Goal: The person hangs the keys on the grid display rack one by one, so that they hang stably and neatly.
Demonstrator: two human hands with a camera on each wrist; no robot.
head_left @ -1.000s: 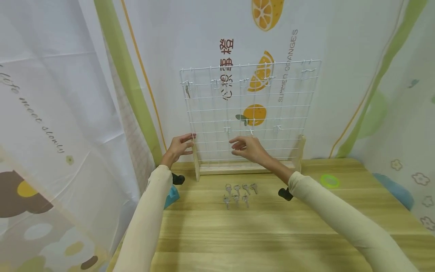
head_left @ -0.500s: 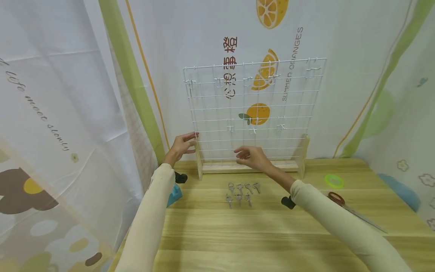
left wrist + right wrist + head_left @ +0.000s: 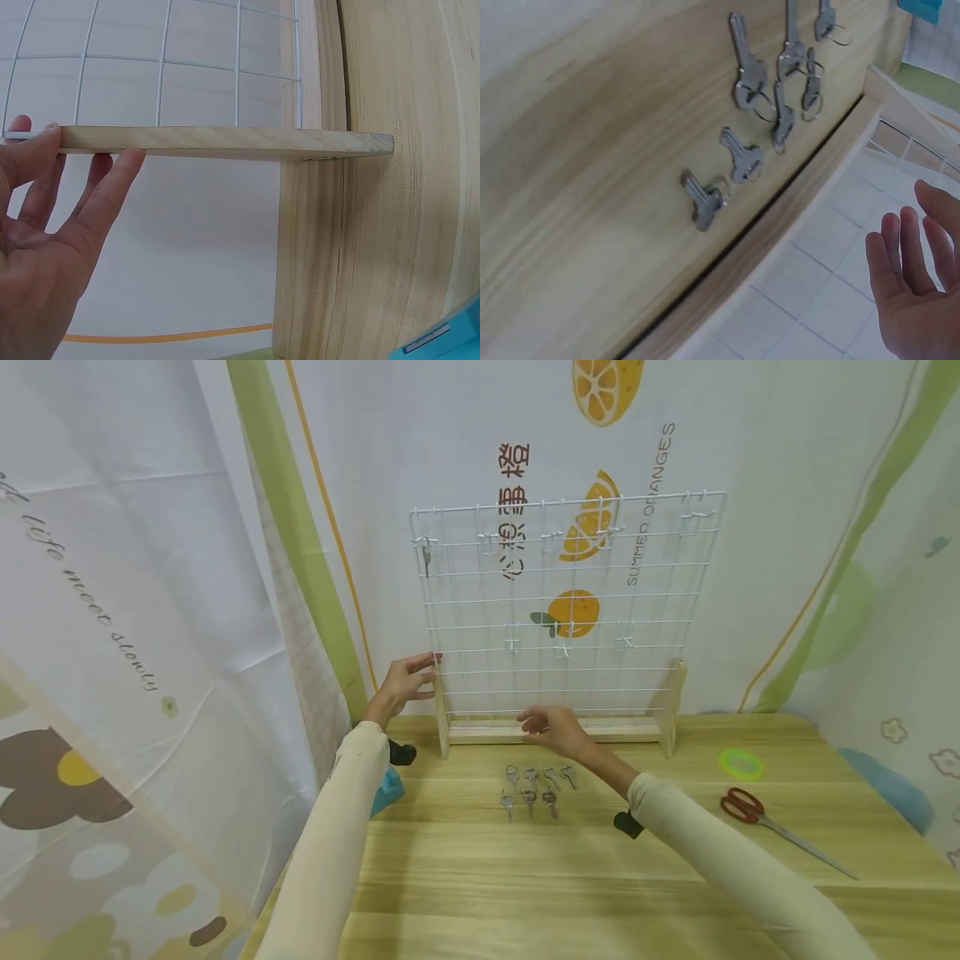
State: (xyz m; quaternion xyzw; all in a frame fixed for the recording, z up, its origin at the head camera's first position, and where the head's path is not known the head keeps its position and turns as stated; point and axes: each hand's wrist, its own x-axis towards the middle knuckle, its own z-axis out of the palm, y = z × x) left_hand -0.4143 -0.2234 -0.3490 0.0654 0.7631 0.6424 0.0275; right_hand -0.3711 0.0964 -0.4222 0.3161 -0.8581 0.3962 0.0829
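Note:
A white wire grid rack (image 3: 567, 502) stands upright in a wooden base (image 3: 487, 737) on the table. My left hand (image 3: 405, 681) holds its left side; in the left wrist view the thumb and fingers pinch the top end of the wooden side post (image 3: 225, 140). On a hook at the grid's upper left hangs a key (image 3: 427, 561). Several more small hooks on the grid carry nothing. My right hand (image 3: 557, 729) hovers before the base with loosely bent fingers, holding nothing. Below it, several keys with rings (image 3: 531, 777) lie in two rows on the table.
Red-handled scissors (image 3: 742, 806) lie at the right of the table, with a bright green round piece (image 3: 741, 764) behind them. A blue object (image 3: 387, 792) sits beside the left forearm. A printed curtain (image 3: 322, 435) hangs close behind the rack.
My right hand has come down from in front of the grid's lower hooks to the base, nearer the keys. The left hand stays on the post. The scissors have come into view.

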